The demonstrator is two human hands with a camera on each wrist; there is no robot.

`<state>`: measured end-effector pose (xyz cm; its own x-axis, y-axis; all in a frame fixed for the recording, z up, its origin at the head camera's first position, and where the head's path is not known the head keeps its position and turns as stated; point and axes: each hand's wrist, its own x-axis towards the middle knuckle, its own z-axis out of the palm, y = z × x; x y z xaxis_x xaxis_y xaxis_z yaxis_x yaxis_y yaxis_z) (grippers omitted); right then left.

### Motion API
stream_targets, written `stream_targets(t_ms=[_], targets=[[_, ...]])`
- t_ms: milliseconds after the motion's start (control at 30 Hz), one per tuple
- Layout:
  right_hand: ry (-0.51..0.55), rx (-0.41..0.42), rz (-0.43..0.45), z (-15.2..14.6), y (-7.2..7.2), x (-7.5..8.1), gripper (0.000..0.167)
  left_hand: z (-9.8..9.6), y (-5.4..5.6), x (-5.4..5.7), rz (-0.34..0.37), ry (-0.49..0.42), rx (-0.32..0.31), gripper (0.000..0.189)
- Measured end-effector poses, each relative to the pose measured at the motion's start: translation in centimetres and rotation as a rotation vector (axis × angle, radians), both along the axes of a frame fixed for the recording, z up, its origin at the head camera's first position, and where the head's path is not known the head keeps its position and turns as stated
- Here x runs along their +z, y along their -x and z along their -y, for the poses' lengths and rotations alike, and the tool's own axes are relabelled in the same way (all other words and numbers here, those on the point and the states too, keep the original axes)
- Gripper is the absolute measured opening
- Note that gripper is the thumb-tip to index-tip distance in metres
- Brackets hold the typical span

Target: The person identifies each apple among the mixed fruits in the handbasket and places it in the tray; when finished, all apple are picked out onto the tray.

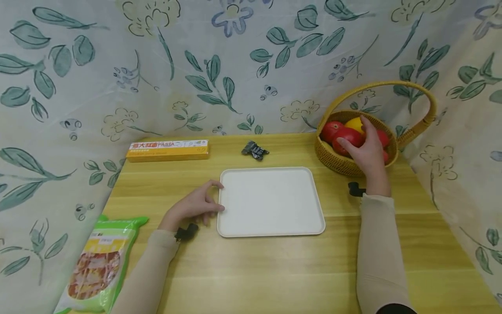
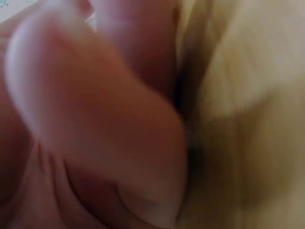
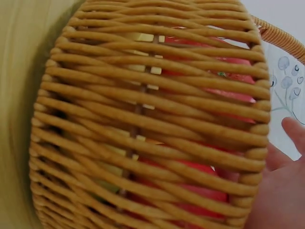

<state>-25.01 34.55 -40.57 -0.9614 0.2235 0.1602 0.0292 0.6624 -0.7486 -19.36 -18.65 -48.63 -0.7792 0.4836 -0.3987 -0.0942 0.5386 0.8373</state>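
Observation:
In the head view my left hand (image 1: 196, 204) is at the left edge of a white rectangular tray (image 1: 270, 203). Its index finger and thumb, spread apart, touch the rim; the left wrist view shows only blurred fingers near the wood. My right hand (image 1: 368, 150) reaches over a wicker basket (image 1: 333, 159) with a tall handle. Its thumb lies against a red tomato (image 1: 348, 137), and a fingertip is near a yellow fruit (image 1: 354, 124). Other fingers are hidden. Through the weave, the right wrist view shows red tomatoes (image 3: 190, 183) beside the hand (image 3: 281, 191).
A yellow pasta box (image 1: 168, 151) lies at the table's back left. Behind the tray is a small dark wrapped item (image 1: 255, 150). A green-edged food bag (image 1: 98, 266) lies at the front left. Patterned cloth (image 1: 235, 65) hangs behind the wooden table (image 1: 274, 274).

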Motion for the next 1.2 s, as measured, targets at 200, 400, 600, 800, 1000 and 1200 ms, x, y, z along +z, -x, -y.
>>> stream_targets(t_ms=[200,400,600,800,1000,1200], targets=[[-0.012,-0.012,0.03,0.0,0.5,-0.2,0.107,0.0,0.1,0.0,0.024,0.006,-0.004,0.076],[-0.015,-0.016,0.09,0.2,0.7,-0.2,0.114,-0.1,0.1,0.1,0.027,0.005,-0.005,0.076],[-0.06,-0.017,0.135,0.3,0.8,-0.3,0.115,-0.2,0.0,0.2,0.032,0.006,-0.004,0.076],[-0.104,-0.004,0.108,0.2,1.2,-0.6,0.112,-0.3,-0.1,0.3,0.024,0.007,-0.003,0.075],[-0.12,-0.014,0.091,0.4,1.5,-0.9,0.105,-0.2,-0.1,0.1,0.032,0.009,0.002,0.074],[-0.102,-0.036,0.073,0.5,1.3,-1.0,0.092,-0.2,-0.2,0.2,0.033,0.001,0.003,0.074]])
